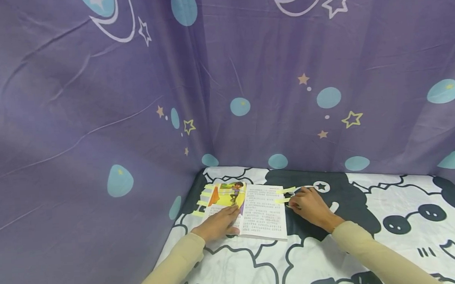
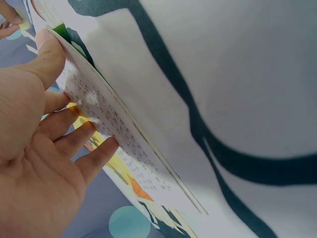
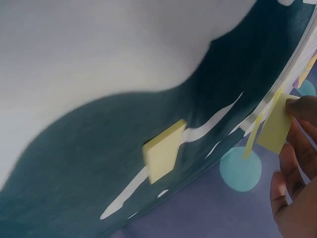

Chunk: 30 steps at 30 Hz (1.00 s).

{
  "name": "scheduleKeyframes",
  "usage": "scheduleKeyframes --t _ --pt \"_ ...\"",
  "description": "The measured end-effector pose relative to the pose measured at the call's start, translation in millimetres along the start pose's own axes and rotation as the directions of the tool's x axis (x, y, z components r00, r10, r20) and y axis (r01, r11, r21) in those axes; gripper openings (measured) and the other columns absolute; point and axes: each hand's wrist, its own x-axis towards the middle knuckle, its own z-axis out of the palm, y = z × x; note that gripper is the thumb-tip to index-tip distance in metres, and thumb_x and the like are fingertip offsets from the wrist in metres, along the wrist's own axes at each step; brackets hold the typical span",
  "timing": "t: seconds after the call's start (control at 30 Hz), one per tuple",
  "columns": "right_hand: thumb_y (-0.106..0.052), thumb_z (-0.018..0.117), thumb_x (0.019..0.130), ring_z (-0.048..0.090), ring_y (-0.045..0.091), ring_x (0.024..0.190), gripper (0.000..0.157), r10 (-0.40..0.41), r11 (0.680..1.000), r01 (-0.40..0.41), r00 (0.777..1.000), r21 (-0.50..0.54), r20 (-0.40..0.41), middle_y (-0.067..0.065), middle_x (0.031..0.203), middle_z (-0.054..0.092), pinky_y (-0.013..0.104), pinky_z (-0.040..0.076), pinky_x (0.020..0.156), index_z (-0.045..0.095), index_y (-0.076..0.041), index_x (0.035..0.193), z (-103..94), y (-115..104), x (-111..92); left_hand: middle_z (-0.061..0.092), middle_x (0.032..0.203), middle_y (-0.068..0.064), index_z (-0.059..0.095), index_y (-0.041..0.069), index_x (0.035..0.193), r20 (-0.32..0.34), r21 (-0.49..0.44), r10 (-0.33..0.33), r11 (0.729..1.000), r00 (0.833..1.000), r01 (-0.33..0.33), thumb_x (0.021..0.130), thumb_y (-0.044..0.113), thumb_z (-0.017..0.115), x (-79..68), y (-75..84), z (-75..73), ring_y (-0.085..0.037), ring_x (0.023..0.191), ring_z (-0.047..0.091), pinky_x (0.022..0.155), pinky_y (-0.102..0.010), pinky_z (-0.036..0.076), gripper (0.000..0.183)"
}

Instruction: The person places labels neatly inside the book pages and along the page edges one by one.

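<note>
An open book (image 1: 265, 213) lies on the patterned cloth, with a colourful picture on its left page and printed text on the right. My left hand (image 1: 218, 224) rests across the lower left page, fingers spread and fairly straight, thumb by the bottom edge near the fold. Just off the book's right edge, my right hand (image 1: 312, 208) pinches a yellow sticky note (image 3: 274, 130) between thumb and finger. Two yellow tabs (image 1: 282, 201) stick out from that edge. In the right wrist view a small pad of yellow sticky notes (image 3: 165, 152) lies on the dark part of the cloth.
Several pale yellow tabs (image 1: 202, 203) jut from the book's left edge. The white and black cloth (image 1: 253, 273) covers the surface. Purple curtains (image 1: 270, 71) with stars and blue ovals hang close at the back and left.
</note>
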Motion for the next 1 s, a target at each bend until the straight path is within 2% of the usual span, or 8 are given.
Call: scheduleKeyframes --t 0.27,0.53,0.83,1.0 --pt "-0.008 0.086 0.08 0.046 0.013 0.075 0.015 -0.081 0.997 0.08 0.996 -0.015 -0.044 -0.008 0.078 0.071 0.033 0.04 0.067 0.076 -0.019 0.08 9.5 -11 10 0.033 0.165 -0.016 0.037 0.002 0.158 0.002 -0.004 -0.002 1.0 1.0 0.002 0.095 0.044 0.066 0.3 -0.4 -0.4 -0.033 0.152 0.031 0.122 -0.046 0.031 0.081" --pt "-0.013 0.086 0.082 0.046 0.014 0.078 0.011 -0.103 0.995 0.103 0.995 -0.007 0.008 -0.009 0.083 0.072 0.031 0.037 0.068 0.077 -0.019 0.082 16.1 -20 12 0.032 0.165 -0.016 0.036 0.004 0.159 0.013 -0.025 -0.012 1.0 1.0 0.013 0.095 0.044 0.067 -0.5 -0.6 0.7 -0.033 0.152 0.03 0.123 -0.046 0.03 0.082" --pt "-0.011 0.087 0.081 0.05 0.014 0.081 0.012 -0.136 0.991 0.136 0.991 -0.02 0.01 -0.008 0.085 0.073 0.033 0.043 0.071 0.08 -0.019 0.084 20.6 -22 10 0.031 0.166 -0.014 0.036 0.005 0.159 0.005 -0.004 -0.012 1.0 1.0 0.012 0.095 0.046 0.066 -0.4 -0.9 3.5 -0.031 0.152 0.03 0.123 -0.045 0.03 0.082" --pt "-0.012 0.088 0.08 0.052 0.015 0.084 0.011 -0.132 0.991 0.133 0.99 -0.017 0.046 -0.008 0.087 0.074 0.034 0.045 0.074 0.083 -0.02 0.086 17.6 -23 12 0.031 0.166 -0.015 0.036 0.005 0.159 0.005 -0.009 -0.015 1.0 1.0 0.015 0.095 0.045 0.066 0.1 -1.1 2.7 -0.031 0.152 0.03 0.123 -0.045 0.03 0.082"
